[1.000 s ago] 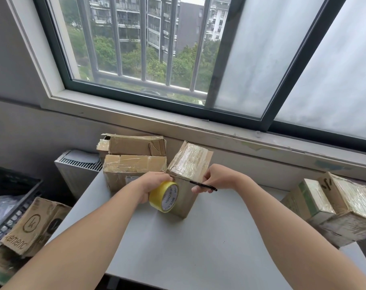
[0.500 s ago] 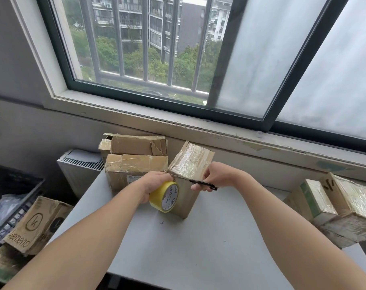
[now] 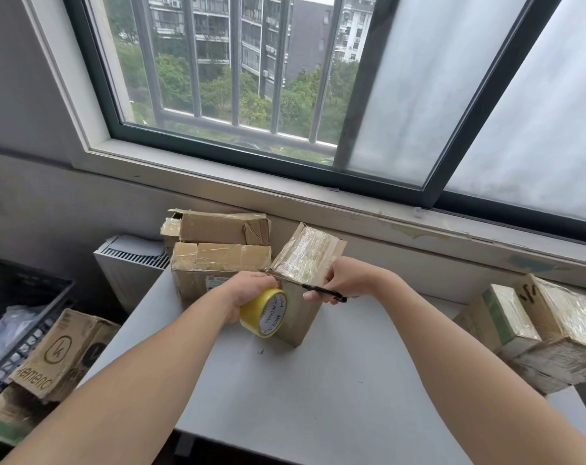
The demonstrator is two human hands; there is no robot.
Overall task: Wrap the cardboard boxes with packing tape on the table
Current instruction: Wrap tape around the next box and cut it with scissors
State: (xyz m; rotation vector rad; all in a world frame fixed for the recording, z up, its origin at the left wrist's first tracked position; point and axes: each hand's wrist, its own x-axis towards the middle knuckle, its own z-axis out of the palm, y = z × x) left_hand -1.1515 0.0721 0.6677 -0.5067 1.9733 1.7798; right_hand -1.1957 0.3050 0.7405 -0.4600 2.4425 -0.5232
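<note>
Left hand [image 3: 251,288] grips the tape roll [image 3: 264,312] against the box [image 3: 305,263]; right hand [image 3: 343,280] pinches a black pen [image 3: 325,293].

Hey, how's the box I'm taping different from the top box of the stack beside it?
The box being taped stands on end; the top stacked box lies flat. The box being taped has a glossy, tape-covered top; the top stacked box shows mostly bare cardboard and a torn end. Both are brown cardboard.

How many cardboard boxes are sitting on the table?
5. Upper back-left box, lower back-left box beneath it, tilted middle box, green-striped box and shiny box at the right edge. More may hide behind.
</note>
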